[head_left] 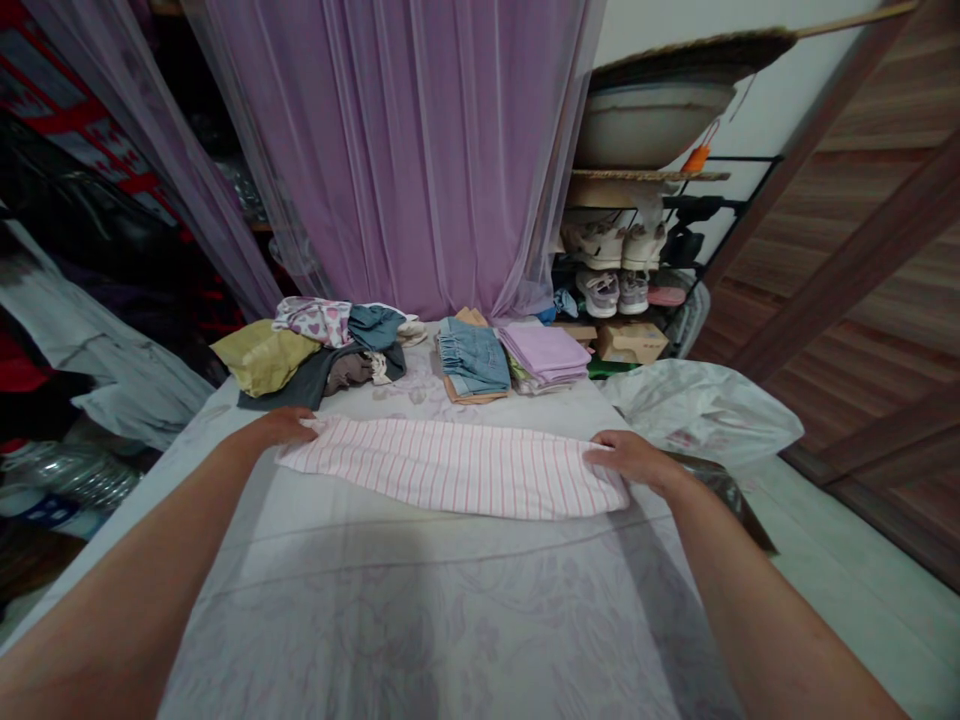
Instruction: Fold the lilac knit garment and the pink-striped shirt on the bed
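Observation:
A white garment with thin pink stripes (457, 468) stretches sideways across the patterned white sheet (480, 620), folded into a long strip. My left hand (289, 427) grips its left end, fingers closed on the cloth. At the other end, my right hand (622, 455) pinches the upper edge near the corner. Just beyond the garment lie folded denim shorts (472, 358) and a stack of folded lilac cloth (544, 357). Behind my left hand is a loose heap with a mustard-yellow garment (266, 358), a heart-print cloth (313, 318) and dark grey pieces.
A purple curtain (397, 150) hangs behind the far edge. To the right stand a shoe rack with sneakers (600, 290), a cardboard box (632, 342), and a white plastic bag (709, 410). Plastic bottles (75, 475) lie at the left. A wooden door (862, 260) is far right.

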### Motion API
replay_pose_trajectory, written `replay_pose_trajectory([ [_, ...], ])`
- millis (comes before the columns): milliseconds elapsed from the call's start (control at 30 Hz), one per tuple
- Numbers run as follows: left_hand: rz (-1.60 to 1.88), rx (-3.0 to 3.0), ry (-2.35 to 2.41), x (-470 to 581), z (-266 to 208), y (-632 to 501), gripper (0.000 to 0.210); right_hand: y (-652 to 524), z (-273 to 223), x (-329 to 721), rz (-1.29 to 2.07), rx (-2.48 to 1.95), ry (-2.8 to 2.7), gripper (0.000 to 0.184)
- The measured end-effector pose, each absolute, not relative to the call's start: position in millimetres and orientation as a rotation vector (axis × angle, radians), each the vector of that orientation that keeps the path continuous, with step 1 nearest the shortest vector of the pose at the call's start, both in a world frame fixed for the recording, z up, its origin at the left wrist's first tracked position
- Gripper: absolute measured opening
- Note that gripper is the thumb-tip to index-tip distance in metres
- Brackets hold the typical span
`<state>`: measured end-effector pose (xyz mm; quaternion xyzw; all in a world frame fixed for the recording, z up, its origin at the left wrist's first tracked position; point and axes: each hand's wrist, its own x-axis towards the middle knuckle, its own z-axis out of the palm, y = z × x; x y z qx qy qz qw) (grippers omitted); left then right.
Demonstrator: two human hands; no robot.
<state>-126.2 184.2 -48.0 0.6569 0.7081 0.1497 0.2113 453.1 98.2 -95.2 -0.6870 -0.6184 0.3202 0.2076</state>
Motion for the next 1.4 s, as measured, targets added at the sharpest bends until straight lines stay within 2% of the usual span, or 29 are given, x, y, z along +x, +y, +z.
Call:
replay_pose_trajectory([
  [67, 0.335, 1.797, 1.979, -126.1, -38.8, 177.2, 0.015, 102.2, -84.0, 450.7, 0.795, -1.882, -1.781, 0.016],
  [133, 0.360, 1.798, 2.022, -129.0, -26.0, 169.4, 0.022, 105.4, -68.4, 448.2, 0.616, -1.814, -1.777, 0.016],
  [233, 0.626, 1.784, 2.135, -137.0, -3.3, 154.4, 0.040, 105.0, -43.0, 447.5, 0.329, -1.703, -1.637, 0.017],
  [300, 0.830, 1.772, 2.121, -141.9, 8.0, 139.2, 0.043, 99.2, -32.4, 449.2, 0.241, -1.632, -1.556, 0.017],
  [367, 0.896, 1.764, 2.094, -144.7, 9.9, 119.0, 0.041, 88.4, -33.0, 450.9, 0.208, -1.560, -1.529, 0.015],
  [500, 0.721, 1.768, 2.135, -143.5, -21.4, 73.9, 0.029, 53.4, -70.9, 447.9, 0.115, -1.522, -1.595, 0.010],
  [667, 0.692, 1.897, 2.074, -142.2, -78.9, 35.3, 0.019, 8.3, -135.0, 438.8, 0.208, -1.653, -1.629, 0.021],
  [767, 0.598, 1.939, 2.131, -149.5, -88.5, 25.3, 0.021, -2.9, -149.5, 438.4, 0.235, -1.668, -1.536, 0.023],
  [967, 0.565, 2.061, 2.189, -129.6, -70.9, 32.8, 0.024, 12.8, -133.3, 445.9, 0.352, -1.807, -1.277, 0.032],
  [1167, 0.534, 2.411, 1.577, 6.5, -81.7, 37.1, 0.034, 53.0, -107.7, 444.3, 0.399, -2.028, -1.303, 0.038],
  [1267, 0.483, 2.513, 1.304, 75.2, -89.9, 35.8, 0.032, 65.3, -106.2, 442.3, 0.493, -1.985, -1.320, 0.037],
  [1400, 0.449, 2.582, 1.185, 132.8, -95.0, 40.9, 0.031, 67.4, -118.4, 441.4, 0.705, -1.794, -1.176, 0.041],
])
